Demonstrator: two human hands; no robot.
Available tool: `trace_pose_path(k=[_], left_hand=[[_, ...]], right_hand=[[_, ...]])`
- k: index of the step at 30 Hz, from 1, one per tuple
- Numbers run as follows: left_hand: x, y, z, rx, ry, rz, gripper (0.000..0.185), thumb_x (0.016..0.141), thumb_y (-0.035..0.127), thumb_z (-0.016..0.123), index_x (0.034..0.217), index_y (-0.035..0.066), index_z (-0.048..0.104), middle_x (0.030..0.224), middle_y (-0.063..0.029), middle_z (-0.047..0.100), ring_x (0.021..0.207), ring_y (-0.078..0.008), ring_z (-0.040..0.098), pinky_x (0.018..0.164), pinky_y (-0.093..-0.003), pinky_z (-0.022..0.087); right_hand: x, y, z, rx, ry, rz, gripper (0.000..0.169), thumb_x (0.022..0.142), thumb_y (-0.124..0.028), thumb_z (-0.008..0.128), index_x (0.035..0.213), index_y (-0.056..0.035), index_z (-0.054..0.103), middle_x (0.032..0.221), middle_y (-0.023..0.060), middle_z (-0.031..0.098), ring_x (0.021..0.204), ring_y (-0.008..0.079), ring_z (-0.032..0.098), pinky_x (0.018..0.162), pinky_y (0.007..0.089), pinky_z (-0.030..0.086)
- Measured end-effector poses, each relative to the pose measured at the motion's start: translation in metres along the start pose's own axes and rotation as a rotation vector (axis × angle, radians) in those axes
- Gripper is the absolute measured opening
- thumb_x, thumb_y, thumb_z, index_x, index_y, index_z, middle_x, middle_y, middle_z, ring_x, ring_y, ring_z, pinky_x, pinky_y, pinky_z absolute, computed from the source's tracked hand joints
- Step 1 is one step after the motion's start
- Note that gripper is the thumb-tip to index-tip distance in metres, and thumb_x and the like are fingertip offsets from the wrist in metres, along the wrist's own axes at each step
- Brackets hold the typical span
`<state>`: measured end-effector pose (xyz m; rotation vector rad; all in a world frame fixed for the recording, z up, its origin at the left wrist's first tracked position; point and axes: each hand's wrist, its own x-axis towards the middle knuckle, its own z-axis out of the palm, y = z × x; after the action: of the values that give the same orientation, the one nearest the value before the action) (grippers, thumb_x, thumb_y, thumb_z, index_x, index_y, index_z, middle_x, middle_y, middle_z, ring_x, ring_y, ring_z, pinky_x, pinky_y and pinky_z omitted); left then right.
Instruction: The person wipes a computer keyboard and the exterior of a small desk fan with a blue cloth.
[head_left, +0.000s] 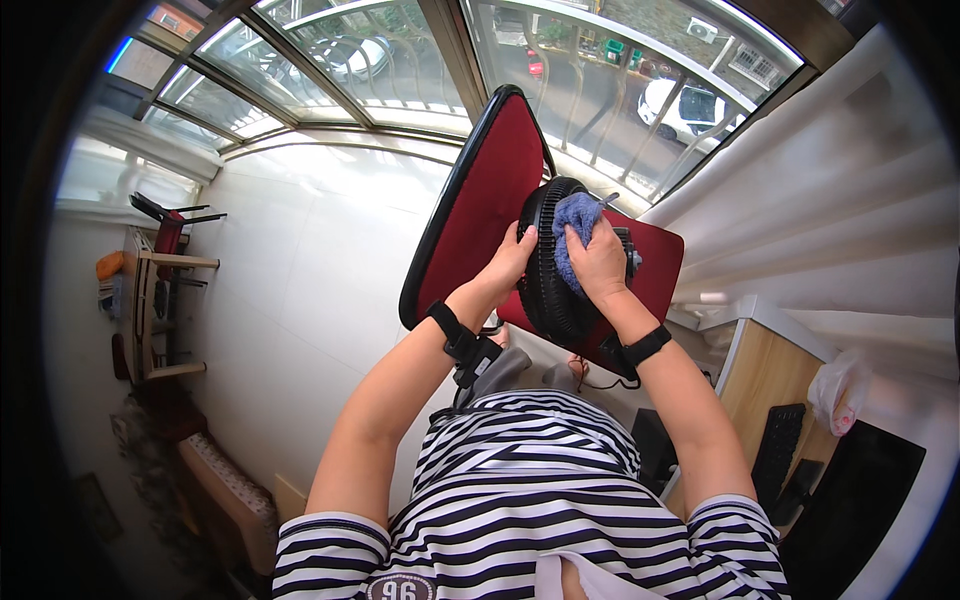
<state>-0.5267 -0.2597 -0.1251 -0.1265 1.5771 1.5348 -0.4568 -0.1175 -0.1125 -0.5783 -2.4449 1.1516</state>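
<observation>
A black electric fan (553, 315) with a ribbed round guard stands on the red seat (656, 259) of a chair. The chair's red backrest (480, 187), edged in black, rises to the fan's left. My left hand (510, 262) grips the near left rim of the guard. Bunched in my right hand (600, 259) is a blue cloth (574, 225), pressed against the guard's ribbed back side. A small loop sticks out from the cloth's top. The fan's base is mostly hidden behind the guard and my right arm.
At right, a wooden desk (772, 352) holds a black keyboard (778, 446), a monitor (862, 502) and a plastic bag (836, 394). A dark cable (619, 385) hangs below the seat. White curtains (825, 187) flank the window. A wooden table (139, 307) stands far left on the pale tiled floor (300, 247).
</observation>
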Motion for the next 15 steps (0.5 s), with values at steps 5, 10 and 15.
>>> trace_pose_path(k=[5, 10, 15], left_hand=[[-0.01, 0.009, 0.002, 0.009, 0.019, -0.029, 0.067, 0.097, 0.044, 0.044, 0.148, 0.013, 0.013, 0.143, -0.0148, 0.036, 0.125, -0.0287, 0.042, 0.096, -0.0529, 0.038], [-0.005, 0.012, -0.009, 0.105, 0.074, -0.065, 0.076, 0.091, 0.05, 0.05, 0.145, 0.005, 0.021, 0.139, -0.0185, 0.04, 0.123, -0.0305, 0.042, 0.098, -0.0503, 0.035], [0.016, 0.032, 0.002, 0.338, 0.174, 0.128, 0.114, 0.073, 0.054, 0.072, 0.141, -0.016, 0.012, 0.142, -0.0324, 0.031, 0.131, -0.0357, 0.038, 0.103, -0.0388, 0.037]], right_hand=[[0.002, 0.023, 0.007, -0.219, -0.037, 0.067, 0.028, 0.083, -0.023, 0.06, 0.104, -0.0049, 0.058, 0.099, 0.0188, 0.062, 0.086, 0.0409, 0.061, 0.075, 0.0482, 0.05], [0.006, 0.023, 0.001, -0.172, -0.136, 0.032, 0.032, 0.082, -0.022, 0.059, 0.109, -0.0046, 0.056, 0.103, 0.0211, 0.062, 0.088, 0.0433, 0.061, 0.077, 0.0491, 0.049], [0.016, 0.038, -0.025, 0.191, -0.117, 0.046, 0.057, 0.079, -0.015, 0.058, 0.133, -0.0063, 0.041, 0.105, 0.0269, 0.061, 0.098, 0.0431, 0.06, 0.086, 0.0444, 0.048]])
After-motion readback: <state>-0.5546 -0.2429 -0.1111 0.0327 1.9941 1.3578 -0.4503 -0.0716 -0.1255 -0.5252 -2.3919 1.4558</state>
